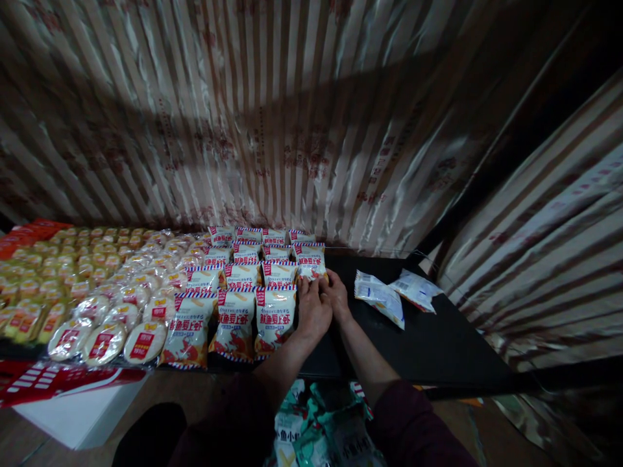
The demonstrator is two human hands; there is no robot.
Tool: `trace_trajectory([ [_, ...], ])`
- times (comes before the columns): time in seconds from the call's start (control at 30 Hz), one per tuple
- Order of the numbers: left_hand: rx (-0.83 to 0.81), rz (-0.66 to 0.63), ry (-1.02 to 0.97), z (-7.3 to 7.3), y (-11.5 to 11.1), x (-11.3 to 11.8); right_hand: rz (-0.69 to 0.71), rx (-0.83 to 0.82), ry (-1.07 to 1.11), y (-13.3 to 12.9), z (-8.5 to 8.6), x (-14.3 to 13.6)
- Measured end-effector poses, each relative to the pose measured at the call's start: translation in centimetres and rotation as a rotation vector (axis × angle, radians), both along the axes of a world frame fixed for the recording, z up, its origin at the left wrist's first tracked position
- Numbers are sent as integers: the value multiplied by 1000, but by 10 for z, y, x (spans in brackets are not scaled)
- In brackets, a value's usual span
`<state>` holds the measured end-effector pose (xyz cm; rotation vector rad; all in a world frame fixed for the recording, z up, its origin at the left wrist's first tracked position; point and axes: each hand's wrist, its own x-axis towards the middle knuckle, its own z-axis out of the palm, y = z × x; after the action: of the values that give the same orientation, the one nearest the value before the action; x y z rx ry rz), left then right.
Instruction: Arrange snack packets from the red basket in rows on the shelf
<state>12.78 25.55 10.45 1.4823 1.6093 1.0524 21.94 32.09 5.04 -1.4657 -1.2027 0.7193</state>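
My left hand [314,308] and my right hand [337,297] meet at the near end of a white, red and blue snack bag [310,257], at the right end of its row. The fingers of both hands are curled against the bag's lower edge and partly hide it. Left of my hands, similar snack bags stand in rows, among them a front-row bag [275,318] beside my left forearm. Two loose snack bags, a nearer one [382,298] and a farther one [416,288], lie back side up to the right of my right hand.
Round white wrapped crackers [146,340] and yellow wrapped snacks [43,285] fill the left of the black table [418,353]. Green snack bags [326,428] are below the front edge, near a white box [80,408]. A striped curtain [272,117] hangs behind.
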Motion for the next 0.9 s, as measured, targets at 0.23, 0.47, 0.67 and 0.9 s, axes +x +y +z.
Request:
trace_trajectory([
  [0.23,5,8,-12,3,0,-1,27,0,-65,-2,3,1],
  [0.47,-11,-12,14,8,-4,-1,18,3,15,3,-3,6],
  [0.67,-16,-33,48,8,-6,-4,20,-6,21,4,-6,3],
  [0.9,12,-28,64,5,-1,-4,3,27,13,3,-7,-1],
])
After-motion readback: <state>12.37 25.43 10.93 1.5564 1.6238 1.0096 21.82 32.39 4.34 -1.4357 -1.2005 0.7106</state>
